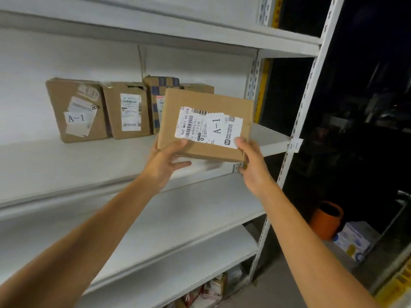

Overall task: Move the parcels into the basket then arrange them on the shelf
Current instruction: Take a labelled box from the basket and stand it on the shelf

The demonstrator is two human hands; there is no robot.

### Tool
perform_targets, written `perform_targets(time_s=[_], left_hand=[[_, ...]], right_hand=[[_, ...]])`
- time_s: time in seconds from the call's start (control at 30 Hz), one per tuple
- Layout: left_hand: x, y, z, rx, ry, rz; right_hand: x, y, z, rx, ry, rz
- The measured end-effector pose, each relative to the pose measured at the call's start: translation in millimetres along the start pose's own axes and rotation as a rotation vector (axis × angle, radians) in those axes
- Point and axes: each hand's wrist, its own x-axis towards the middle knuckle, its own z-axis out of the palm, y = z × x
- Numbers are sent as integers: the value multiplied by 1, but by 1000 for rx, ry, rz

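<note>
Head view: my left hand (165, 162) and right hand (252, 162) both pinch the lower corners of a flat cardboard parcel (205, 124), held upright just above the shelf (266, 138), right of the standing row. Stiff, likely light; edge grips suit it.

Two bare forearms end in the left hand (163, 163) and right hand (253, 167), fingers (181, 164) seemingly bare too.

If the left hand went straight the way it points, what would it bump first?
Probably the blue-checked parcel standing on the shelf, right behind the held parcel that the left hand grips. Depth is unclear, so the gap is hard to judge.
</note>
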Motion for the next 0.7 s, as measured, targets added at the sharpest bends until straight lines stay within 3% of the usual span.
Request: perform_targets(time_s=[0.23, 0.53, 0.63, 0.7], left_hand=[[5, 48, -73, 134, 136, 156], [-7, 89, -127, 248, 288, 382], [-20, 80, -139, 380, 262, 322], [-32, 81, -153, 375, 332, 291]], right_hand=[[40, 6, 59, 37, -180, -27], [72, 40, 171, 242, -345, 81], [69, 46, 213, 306, -417, 87], [64, 51, 240, 300, -479, 68]])
